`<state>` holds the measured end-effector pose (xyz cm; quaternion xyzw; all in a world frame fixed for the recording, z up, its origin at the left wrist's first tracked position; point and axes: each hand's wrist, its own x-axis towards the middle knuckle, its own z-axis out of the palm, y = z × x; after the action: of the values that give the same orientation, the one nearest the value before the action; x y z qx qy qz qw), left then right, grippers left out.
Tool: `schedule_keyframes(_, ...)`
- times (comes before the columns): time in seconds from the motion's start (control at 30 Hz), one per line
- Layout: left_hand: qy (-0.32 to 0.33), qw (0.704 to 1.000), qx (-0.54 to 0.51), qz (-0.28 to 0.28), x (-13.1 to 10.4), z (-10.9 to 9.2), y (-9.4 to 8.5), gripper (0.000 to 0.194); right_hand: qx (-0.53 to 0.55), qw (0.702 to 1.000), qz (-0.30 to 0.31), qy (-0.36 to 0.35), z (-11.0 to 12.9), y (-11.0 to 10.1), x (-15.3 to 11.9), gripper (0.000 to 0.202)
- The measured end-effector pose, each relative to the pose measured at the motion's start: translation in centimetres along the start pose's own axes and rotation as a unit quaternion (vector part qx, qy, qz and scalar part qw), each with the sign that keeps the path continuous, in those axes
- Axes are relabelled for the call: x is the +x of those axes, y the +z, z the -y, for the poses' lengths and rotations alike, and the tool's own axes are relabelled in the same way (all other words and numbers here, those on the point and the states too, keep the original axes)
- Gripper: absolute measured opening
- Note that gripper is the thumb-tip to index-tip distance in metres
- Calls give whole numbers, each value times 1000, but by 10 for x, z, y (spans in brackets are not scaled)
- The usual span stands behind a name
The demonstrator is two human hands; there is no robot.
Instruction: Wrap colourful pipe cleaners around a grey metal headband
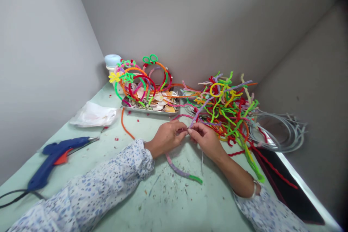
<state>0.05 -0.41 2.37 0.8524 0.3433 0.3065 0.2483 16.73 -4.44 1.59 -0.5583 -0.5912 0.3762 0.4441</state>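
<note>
My left hand [169, 135] and my right hand [206, 140] meet fingertip to fingertip above the middle of the table, both pinched closed. A purple pipe cleaner [201, 110] sticks up from between the fingers of my right hand. Below my left hand hangs a curved band wrapped in pink, purple and green pipe cleaner [179, 171]; its upper part is hidden behind the fingers. A thin pale strip [202, 162] hangs under my right hand. Exactly where the purple pipe cleaner meets the band is covered by my fingertips.
Shells and finished pipe-cleaner headbands fill a metal tray [152, 112]. At right lie a tangled heap of pipe cleaners [231, 105] and clear plastic hoops [282, 148]. A blue glue gun [51, 157], a white plastic bag [94, 115] and a blue-lidded bottle [112, 61] stand left.
</note>
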Motion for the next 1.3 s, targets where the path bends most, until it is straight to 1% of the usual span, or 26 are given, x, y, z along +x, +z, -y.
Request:
schedule_keyframes(0.17,-1,1000,-10,2,0,3,2,14,31,999,16,5,-2,1,0,12)
schedule_keyframes(0.33,-20,1000,15,16,-1,4,4,15,13,1000,6,19,-7,1,1,9)
schedule_keyframes(0.67,-9,999,38,10,-2,3,2,15,22,999,-1,36,-2,2,1,9)
schedule_keyframes(1.0,3,999,50,4,-3,-1,1,16,12,999,-4,34,-2,2,1,9)
schedule_keyframes(1.17,-3,999,49,9,-3,0,1,16,4,1000,-7,23,-3,3,1,8)
schedule_keyframes(1.3,-5,999,35,11,-2,0,1,17,-35,999,-18,-12,-8,3,0,8)
